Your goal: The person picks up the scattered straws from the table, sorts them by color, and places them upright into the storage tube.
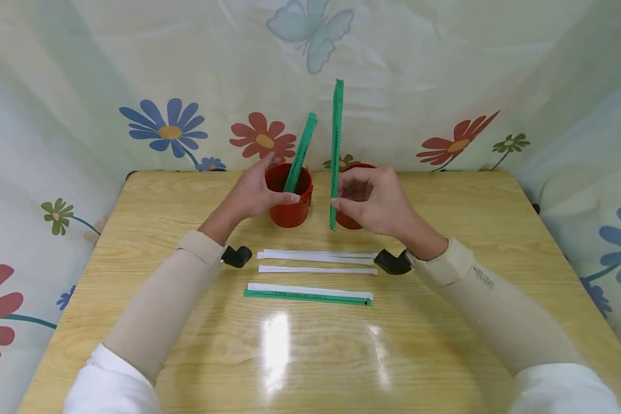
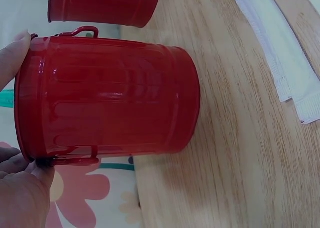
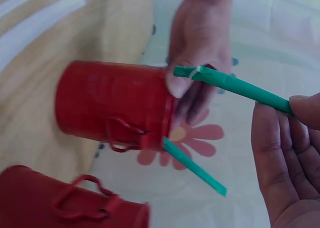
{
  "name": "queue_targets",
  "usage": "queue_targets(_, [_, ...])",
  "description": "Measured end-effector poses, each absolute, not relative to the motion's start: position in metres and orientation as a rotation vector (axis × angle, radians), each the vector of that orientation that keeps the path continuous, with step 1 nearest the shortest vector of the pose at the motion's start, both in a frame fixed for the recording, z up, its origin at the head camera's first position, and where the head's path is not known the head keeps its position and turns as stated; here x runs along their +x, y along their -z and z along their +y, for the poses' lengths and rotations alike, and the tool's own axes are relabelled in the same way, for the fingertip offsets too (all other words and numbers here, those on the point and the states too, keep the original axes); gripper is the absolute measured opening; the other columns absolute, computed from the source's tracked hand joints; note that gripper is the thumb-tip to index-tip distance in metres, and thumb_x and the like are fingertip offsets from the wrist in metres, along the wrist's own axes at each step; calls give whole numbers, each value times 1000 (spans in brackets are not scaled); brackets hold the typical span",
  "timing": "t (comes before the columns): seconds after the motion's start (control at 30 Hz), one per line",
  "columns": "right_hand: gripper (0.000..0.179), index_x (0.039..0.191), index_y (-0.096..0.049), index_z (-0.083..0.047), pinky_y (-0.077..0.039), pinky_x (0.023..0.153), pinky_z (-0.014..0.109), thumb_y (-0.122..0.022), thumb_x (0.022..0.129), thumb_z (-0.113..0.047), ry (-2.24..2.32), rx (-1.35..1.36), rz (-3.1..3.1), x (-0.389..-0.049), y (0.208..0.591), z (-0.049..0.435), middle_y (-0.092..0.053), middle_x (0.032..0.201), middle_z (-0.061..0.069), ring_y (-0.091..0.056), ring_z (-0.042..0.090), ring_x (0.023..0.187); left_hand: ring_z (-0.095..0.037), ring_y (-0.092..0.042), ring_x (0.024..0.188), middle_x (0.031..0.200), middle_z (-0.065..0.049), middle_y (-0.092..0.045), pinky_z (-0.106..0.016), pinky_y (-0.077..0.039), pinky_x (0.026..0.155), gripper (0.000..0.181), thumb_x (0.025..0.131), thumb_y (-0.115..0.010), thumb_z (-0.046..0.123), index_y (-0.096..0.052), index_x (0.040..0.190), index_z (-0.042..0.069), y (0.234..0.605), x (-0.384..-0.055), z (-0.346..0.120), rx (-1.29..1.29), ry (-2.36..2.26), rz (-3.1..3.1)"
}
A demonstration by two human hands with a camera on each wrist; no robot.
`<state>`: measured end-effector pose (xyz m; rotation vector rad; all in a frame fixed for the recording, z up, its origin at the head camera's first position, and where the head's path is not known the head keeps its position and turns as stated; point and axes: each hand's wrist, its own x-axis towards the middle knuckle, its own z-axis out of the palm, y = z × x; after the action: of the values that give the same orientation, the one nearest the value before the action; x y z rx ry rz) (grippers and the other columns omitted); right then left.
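My left hand [image 1: 253, 188] holds the rim of the left small red metal bucket [image 1: 290, 215]; its thumb and fingers lie on opposite sides in the left wrist view. A green paper-wrapped straw [image 1: 302, 150] leans in that bucket, sticking out at the top. Between thumb and fingers, my right hand [image 1: 378, 198] pinches another green paper-wrapped straw [image 1: 337, 126], held upright between the two buckets. Behind the right hand stands a second red bucket [image 1: 353, 222], partly hidden by it. Side handles [image 3: 122, 135] show on the left bucket in the right wrist view.
On the wooden table [image 1: 186, 345], nearer me, lie several white paper-wrapped straws [image 1: 315, 270]. A green wrapped straw [image 1: 307, 296] lies alongside the nearest white one. A flowered curtain [image 1: 419, 69] hangs right behind the buckets and along both sides.
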<state>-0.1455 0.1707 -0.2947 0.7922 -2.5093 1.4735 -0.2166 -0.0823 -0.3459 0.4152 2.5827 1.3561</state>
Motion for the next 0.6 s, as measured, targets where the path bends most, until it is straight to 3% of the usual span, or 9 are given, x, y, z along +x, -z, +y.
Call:
queue_targets(0.3, [6,86,-69,-1,-57,67,22,-72,85,-6,-1501,695,-2505,-168,277,157,-68,79,7,-65,16,68,-25,-42,139,155,-3,-40,-46,-54,100,100,77,-84,36,-25,155,12,345,-215,-85,419,-1339,2583])
queue_targets(0.6, [8,87,-68,-2,-58,74,22,-73,86,-8,-1517,614,-2464,-198,282,141,-69,81,10,-65,17,73,-27,-44,137,151,-6,-45,-46,-53,102,95,77,-84,37,-30,152,14,346,-217,-82,450,-1361,2576])
